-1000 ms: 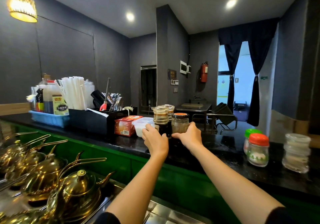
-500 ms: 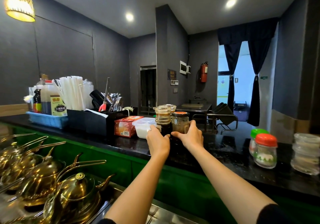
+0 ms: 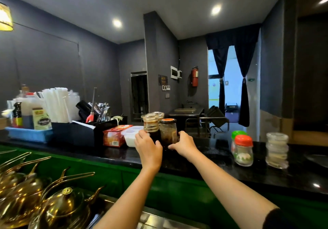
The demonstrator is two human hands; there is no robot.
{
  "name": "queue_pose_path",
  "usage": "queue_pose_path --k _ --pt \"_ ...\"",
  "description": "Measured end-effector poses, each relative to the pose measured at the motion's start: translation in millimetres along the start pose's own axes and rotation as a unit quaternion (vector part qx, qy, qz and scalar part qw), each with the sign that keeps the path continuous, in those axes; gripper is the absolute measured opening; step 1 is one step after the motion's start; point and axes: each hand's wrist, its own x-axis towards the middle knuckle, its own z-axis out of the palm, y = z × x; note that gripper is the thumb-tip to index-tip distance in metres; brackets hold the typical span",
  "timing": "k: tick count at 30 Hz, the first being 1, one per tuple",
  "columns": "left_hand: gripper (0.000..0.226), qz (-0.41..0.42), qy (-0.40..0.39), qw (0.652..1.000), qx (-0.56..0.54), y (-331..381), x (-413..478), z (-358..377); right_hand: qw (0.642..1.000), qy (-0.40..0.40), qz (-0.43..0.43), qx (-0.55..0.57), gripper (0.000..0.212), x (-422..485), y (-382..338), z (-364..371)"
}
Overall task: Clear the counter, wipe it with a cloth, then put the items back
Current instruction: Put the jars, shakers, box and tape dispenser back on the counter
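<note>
A cluster of sauce jars stands on the black counter (image 3: 204, 159). My left hand (image 3: 148, 148) grips the ribbed clear jar of dark sauce (image 3: 151, 125). My right hand (image 3: 184, 144) grips the orange-lidded jar of brown paste (image 3: 168, 129) beside it. A third clear-lidded jar (image 3: 159, 114) stands just behind them. Both held jars are upright and touch each other. A white lidded tub (image 3: 130, 136) and a red box (image 3: 116, 135) sit directly left of my left hand.
Black organizers with straws and utensils (image 3: 85, 127) and a blue tray of bottles (image 3: 28, 133) fill the counter's left. Orange-lidded and green-lidded jars (image 3: 243, 150) and a clear ribbed jar (image 3: 276, 150) stand at the right. Brass teapots (image 3: 58, 209) crowd the lower shelf.
Both hands with the jars have slid slightly left along the counter toward the white tub. The grip on the jars has stayed the same.
</note>
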Motion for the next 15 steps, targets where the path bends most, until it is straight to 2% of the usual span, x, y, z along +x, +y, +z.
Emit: queue_pose_path --k 3,6,8,12,15 --pt "0.033 0.043 -0.016 0.998 -0.03 19 -13 2 0.997 0.056 -0.049 -0.025 0.039 -21 8 -31" --pt "0.025 0.088 -0.077 0.991 -0.067 52 -35 10 0.981 0.144 -0.114 -0.062 0.02 -52 26 -64" --pt "0.023 0.105 -0.134 0.981 -0.096 76 -54 18 0.968 0.197 -0.132 -0.086 0.016 -76 42 -83" --pt "0.029 0.1 -0.236 0.957 -0.137 115 -87 36 0.942 0.302 -0.121 -0.082 0.012 -113 73 -119" --pt "0.049 0.072 -0.306 0.94 -0.13 139 -106 45 0.937 0.334 -0.083 -0.054 0.015 -120 93 -141"
